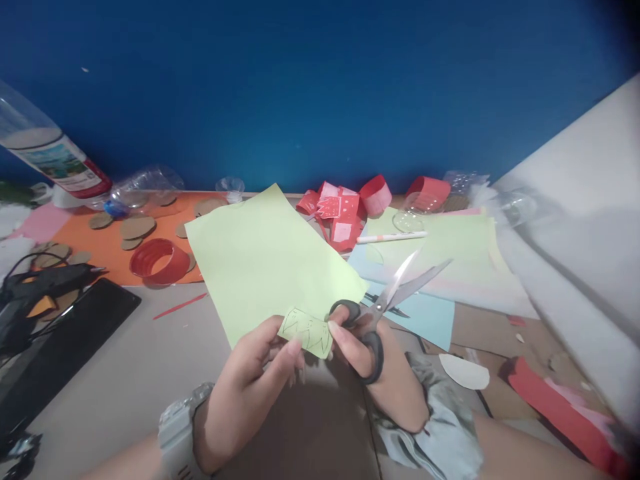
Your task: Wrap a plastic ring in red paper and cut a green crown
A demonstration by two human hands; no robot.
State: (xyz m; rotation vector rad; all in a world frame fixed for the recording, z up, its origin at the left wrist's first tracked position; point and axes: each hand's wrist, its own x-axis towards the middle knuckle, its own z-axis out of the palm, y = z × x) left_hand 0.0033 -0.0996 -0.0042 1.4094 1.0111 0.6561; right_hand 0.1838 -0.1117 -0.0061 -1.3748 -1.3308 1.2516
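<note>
A small piece of pale green paper with a hand-drawn zigzag line and small marks is held up in front of me. My left hand pinches its left side between thumb and fingers. Scissors hang by their black handles on the fingers of my right hand; their blades are spread and point up and to the right, away from the paper. Fingertips of that same hand also touch the paper's right edge. Behind both hands lies a large pale green sheet.
Red paper pieces, a white marker and light blue paper lie behind and right. On the left are a red ring, cardboard discs, a plastic bottle and a black flat device. A blue wall bounds the back.
</note>
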